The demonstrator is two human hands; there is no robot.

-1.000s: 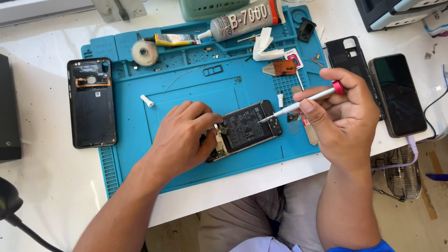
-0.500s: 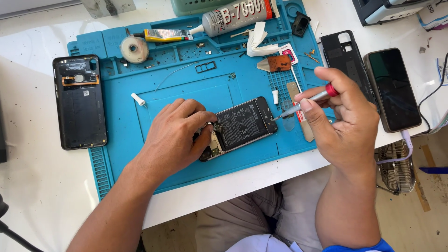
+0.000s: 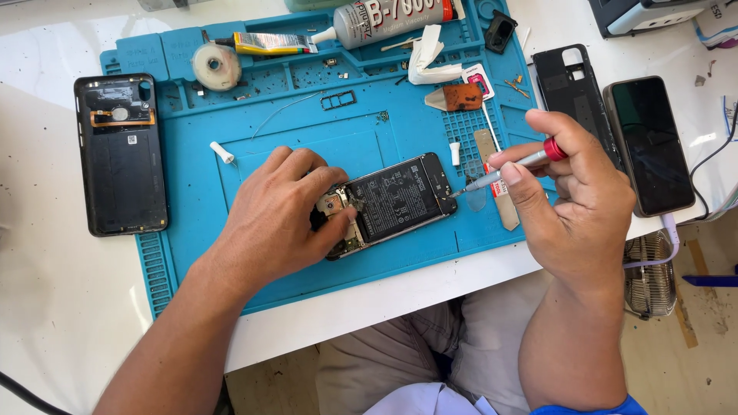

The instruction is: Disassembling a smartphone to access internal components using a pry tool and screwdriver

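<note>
White counter [image 3: 46,307] carrying a blue repair mat [image 3: 254,131]; at the mat's centre lies the opened phone [image 3: 392,201], battery exposed; left hand [image 3: 277,211] clamps the phone's upper end; right hand [image 3: 573,200] pinches a red-capped screwdriver [image 3: 511,165], its tip now lowered from a second ago to the phone's lower edge, so fastener work appears under way.

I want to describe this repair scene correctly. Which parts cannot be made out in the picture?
All in the head view:
- The camera end of the opened phone: the left hand covers it.
- The screwdriver tip and any screw under it: too small to tell.
- The glue tube: its upper side is cut off by the top edge.
- The grey device at top right: cut off by the edge.
- Small parts in the blue mat trays: too small.
</note>
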